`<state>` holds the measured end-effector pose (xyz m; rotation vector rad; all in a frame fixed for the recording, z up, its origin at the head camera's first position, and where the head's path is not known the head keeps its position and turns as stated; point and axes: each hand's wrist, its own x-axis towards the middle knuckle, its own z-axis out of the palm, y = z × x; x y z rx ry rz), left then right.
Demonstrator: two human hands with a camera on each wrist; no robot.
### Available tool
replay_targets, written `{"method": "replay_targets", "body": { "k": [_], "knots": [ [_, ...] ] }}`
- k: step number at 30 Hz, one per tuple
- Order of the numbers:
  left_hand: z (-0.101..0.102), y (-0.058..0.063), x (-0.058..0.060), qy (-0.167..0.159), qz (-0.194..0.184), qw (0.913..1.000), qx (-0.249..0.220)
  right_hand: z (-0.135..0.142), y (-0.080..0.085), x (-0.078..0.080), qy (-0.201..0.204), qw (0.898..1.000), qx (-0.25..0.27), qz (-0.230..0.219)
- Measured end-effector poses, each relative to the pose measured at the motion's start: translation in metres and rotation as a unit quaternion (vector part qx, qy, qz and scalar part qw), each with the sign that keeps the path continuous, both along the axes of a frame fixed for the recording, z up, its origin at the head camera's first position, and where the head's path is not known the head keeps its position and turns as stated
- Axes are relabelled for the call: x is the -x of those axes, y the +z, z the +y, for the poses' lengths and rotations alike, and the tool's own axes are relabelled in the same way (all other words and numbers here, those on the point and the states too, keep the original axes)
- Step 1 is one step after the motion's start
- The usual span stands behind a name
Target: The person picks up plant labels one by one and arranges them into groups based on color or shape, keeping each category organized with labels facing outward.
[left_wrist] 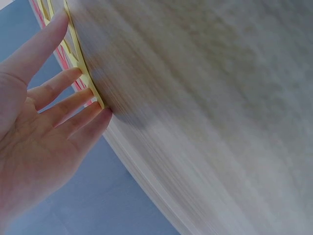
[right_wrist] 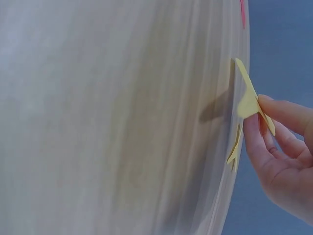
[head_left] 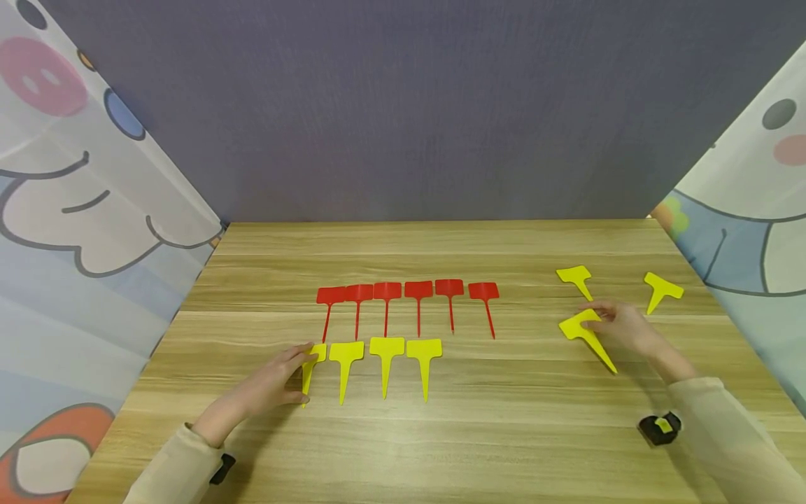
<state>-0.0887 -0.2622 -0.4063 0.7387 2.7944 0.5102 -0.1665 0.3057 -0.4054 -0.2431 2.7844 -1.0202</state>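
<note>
In the head view, my right hand [head_left: 626,329] pinches a T-shaped yellow plant label [head_left: 574,326] between thumb and fingers. The right wrist view shows this label [right_wrist: 248,100] raised off the tabletop at a tilt, its shadow beside it. My left hand [head_left: 267,385] touches the leftmost yellow plant label [head_left: 320,352] of a row, partly covering it. In the left wrist view, the left fingers [left_wrist: 66,105] are spread and nearly straight, fingertips at that label's edge. More yellow labels [head_left: 387,346] lie to its right, stems towards me.
Behind the yellow row lies a row of several red plant labels [head_left: 418,289]. Two loose yellow labels, one farther back [head_left: 574,275] and one at the right [head_left: 664,285], lie near my right hand. A grey panel [head_left: 434,112] rises behind the wooden table [head_left: 441,455].
</note>
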Motion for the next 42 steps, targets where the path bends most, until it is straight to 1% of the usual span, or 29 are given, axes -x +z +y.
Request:
{"method": "replay_targets", "body": {
  "k": [8,14,20,25,37,42],
  "knots": [
    [0.001,0.001,-0.001,0.0,-0.001,1.0,-0.003,-0.005,0.004,-0.001,-0.007,0.999,0.035,-0.037],
    [0.001,0.003,0.0,0.002,-0.007,1.0,-0.004,-0.012,0.009,-0.002,-0.016,0.993,0.096,-0.073],
    [0.001,0.003,0.0,0.003,-0.006,1.0,-0.003,-0.019,0.009,-0.002,-0.025,0.985,0.153,-0.08],
    [0.001,0.003,0.0,0.004,-0.008,1.0,-0.004,-0.025,0.009,-0.002,-0.015,0.978,0.19,-0.082],
    [0.001,0.004,0.0,0.007,-0.01,0.9999,-0.002,-0.046,0.01,-0.001,-0.013,0.971,0.217,-0.099],
    [0.001,0.004,0.0,0.006,-0.009,0.9999,-0.003,-0.055,0.01,-0.001,0.0,0.969,0.225,-0.103]
  ]
}}
